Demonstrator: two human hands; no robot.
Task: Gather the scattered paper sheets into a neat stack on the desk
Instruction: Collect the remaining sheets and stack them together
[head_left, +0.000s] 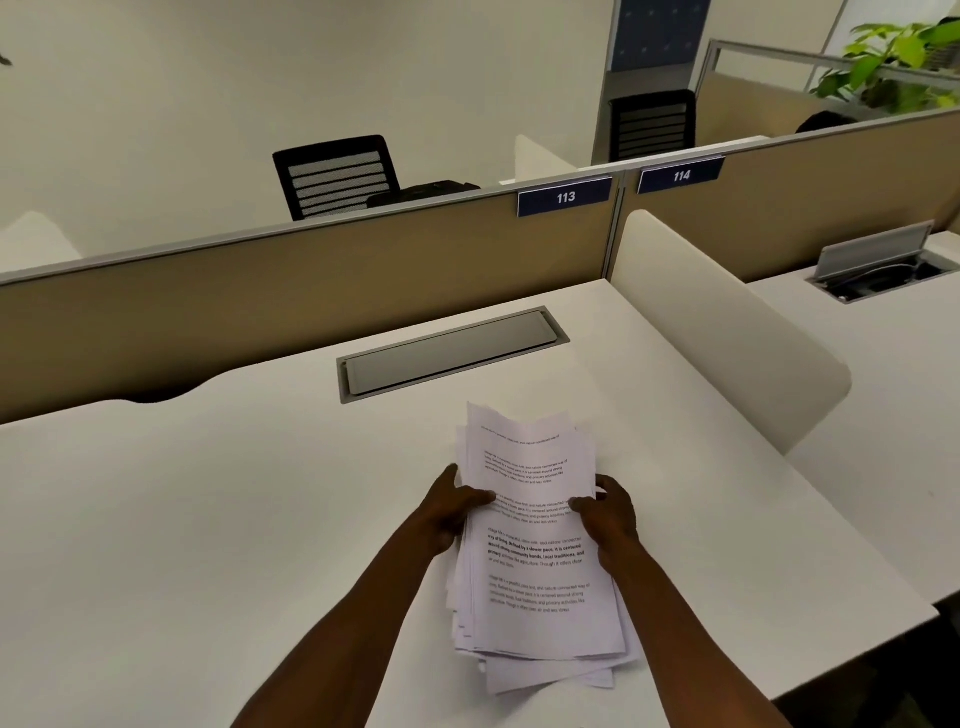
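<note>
A loose stack of printed white paper sheets (535, 561) is held over the white desk (208, 519), just right of centre. Its edges are uneven, with several sheets sticking out at the near end and the far end curling upward. My left hand (449, 509) grips the stack's left edge, thumb on the top sheet. My right hand (610, 512) grips the right edge, thumb also on top. Whether the stack's near end touches the desk I cannot tell.
A closed grey cable hatch (452, 353) is set into the desk behind the papers. A tan partition (311, 270) with labels 113 and 114 runs along the back. A white side divider (727, 332) stands to the right, with another desk beyond.
</note>
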